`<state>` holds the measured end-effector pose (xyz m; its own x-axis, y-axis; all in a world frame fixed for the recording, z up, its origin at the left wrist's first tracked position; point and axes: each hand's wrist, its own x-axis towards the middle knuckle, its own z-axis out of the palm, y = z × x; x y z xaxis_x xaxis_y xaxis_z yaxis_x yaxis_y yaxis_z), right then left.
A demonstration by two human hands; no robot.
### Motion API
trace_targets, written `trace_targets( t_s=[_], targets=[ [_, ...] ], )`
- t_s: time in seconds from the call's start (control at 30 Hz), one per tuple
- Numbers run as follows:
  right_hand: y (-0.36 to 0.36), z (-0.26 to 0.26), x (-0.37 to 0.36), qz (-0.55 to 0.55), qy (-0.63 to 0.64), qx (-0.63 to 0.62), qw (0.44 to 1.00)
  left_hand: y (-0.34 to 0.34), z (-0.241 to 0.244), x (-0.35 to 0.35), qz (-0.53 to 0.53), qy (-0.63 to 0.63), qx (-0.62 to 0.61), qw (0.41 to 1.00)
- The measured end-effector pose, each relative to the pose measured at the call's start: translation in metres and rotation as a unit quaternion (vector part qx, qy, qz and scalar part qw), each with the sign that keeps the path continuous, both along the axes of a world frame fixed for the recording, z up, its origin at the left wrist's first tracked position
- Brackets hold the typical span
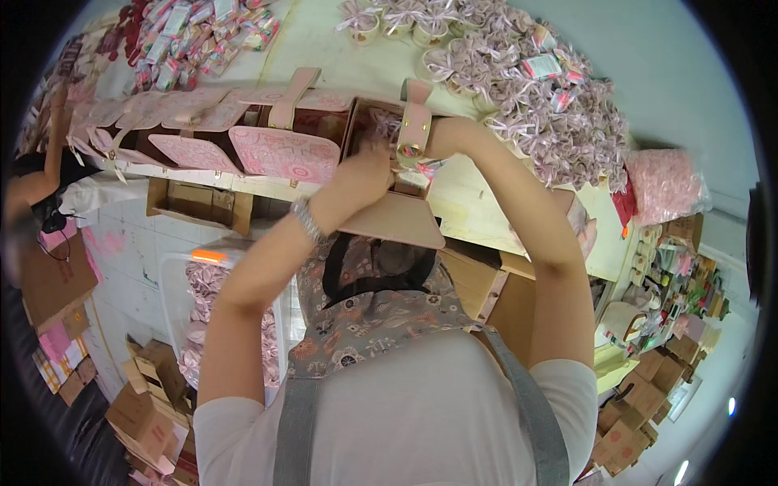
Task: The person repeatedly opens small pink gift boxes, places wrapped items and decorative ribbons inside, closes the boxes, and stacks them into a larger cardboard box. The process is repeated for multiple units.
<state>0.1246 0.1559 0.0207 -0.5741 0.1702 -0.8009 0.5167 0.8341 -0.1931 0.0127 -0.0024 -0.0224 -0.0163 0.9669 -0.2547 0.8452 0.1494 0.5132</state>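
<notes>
A pink gift box [392,222] stands before me with its front flap hanging down over the table edge. My left hand [364,176] reaches into its opening, beside a ribbon-tied satin pouch [386,124]; its fingertips are hidden inside. Behind the box's upright strap [416,124], which bears a metal clasp, is my right hand [447,138], its fingers largely hidden. A small colourful packet [416,179] lies at the box's right front. Several pink patterned boxes [285,153] adjoin it on the left, with raised straps and partly lifted flaps.
Cups with ribboned satin pouches [547,127] crowd the table's right side. Colourful packets [176,36] are heaped at the back left. A plastic bin of satin pieces [206,255] stands below the table, near cardboard boxes. Another person's arm [45,176] shows at the far left.
</notes>
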Motion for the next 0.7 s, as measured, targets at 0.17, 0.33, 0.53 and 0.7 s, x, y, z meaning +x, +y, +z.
trace_targets(
  t_s=[0.17, 0.33, 0.53, 0.7],
  targets=[
    [0.021, -0.028, 0.004, -0.046, 0.11, 0.024, 0.993, 0.043, -0.024, -0.002, -0.09, 0.091, -0.123, 0.984],
    [0.01, -0.06, 0.01, -0.078, 0.28, 0.096, 0.952, 0.048, -0.044, -0.027, -0.129, 0.068, -0.087, 0.985],
    [-0.033, -0.066, 0.018, -0.123, 0.405, 0.144, 0.895, 0.041, -0.016, -0.01, -0.043, 0.203, -0.05, 0.977],
    [-0.027, -0.076, 0.042, -0.063, 0.449, 0.192, 0.87, 0.022, 0.021, -0.014, -0.102, 0.058, -0.084, 0.99]
  ],
)
